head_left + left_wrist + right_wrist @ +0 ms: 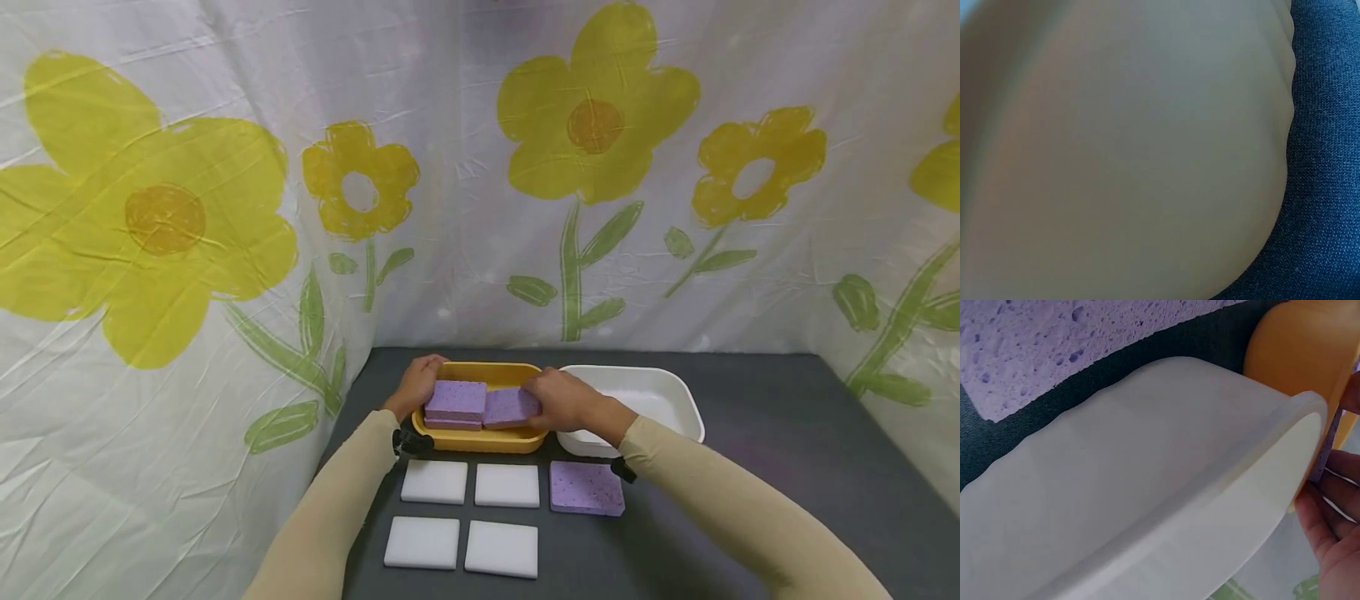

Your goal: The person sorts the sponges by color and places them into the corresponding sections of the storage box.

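In the head view a yellow tub holds several purple sponges, with two stacked at its left. My right hand reaches over the tub's right end and grips another purple sponge inside it. The right wrist view shows the fingers bent at the yellow rim, a strip of purple beside them. On the opposite end, my left hand holds the tub's left rim, its fingertips partly hidden. A blurred pale surface fills most of the left wrist view, and that hand is not visible there.
A white tub stands just right of the yellow one, under my right forearm. In front lie several white sponges in two rows and one purple sponge on the dark table. A flower-patterned curtain surrounds the table.
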`<action>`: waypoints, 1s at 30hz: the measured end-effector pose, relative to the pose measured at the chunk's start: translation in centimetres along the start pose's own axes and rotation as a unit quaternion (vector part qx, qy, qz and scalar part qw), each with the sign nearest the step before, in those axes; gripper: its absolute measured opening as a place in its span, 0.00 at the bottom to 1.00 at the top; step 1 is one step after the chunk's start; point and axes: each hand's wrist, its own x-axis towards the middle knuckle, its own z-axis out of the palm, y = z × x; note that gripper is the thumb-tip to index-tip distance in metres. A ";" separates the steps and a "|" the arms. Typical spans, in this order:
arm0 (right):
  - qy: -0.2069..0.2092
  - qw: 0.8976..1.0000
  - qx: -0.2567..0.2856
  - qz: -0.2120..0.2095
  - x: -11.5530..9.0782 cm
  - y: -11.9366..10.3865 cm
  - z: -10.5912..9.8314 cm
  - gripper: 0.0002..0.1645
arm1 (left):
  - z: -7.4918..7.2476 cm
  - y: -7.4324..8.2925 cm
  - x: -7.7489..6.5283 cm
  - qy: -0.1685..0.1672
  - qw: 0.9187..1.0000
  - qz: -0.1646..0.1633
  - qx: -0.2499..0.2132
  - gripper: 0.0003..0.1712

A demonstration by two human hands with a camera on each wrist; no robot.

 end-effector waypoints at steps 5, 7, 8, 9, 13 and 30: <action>0.005 1.000 -0.007 -0.002 0.4 0.0 0.3 0.15 | 0.0 0.1 -0.1 0.004 1.000 0.000 0.000 0.25; 0.004 1.000 -0.012 -0.004 0.6 0.1 0.5 0.15 | 0.0 0.1 -0.1 0.003 1.000 0.000 -0.001 0.25; 0.002 1.000 -0.015 -0.003 0.6 0.1 0.6 0.16 | 0.0 0.2 -0.2 0.001 1.000 0.000 -0.003 0.25; 0.000 1.000 -0.018 -0.002 0.7 0.1 0.7 0.17 | 0.0 0.2 -0.2 0.000 1.000 -0.001 -0.003 0.25; -0.007 0.999 -0.033 0.001 0.9 0.1 0.9 0.19 | 0.0 0.2 -0.3 -0.002 1.000 -0.003 -0.003 0.25; -0.072 0.995 -0.045 0.049 1.3 -0.8 0.8 0.22 | -0.1 0.3 -0.3 -0.009 1.000 -0.010 0.002 0.26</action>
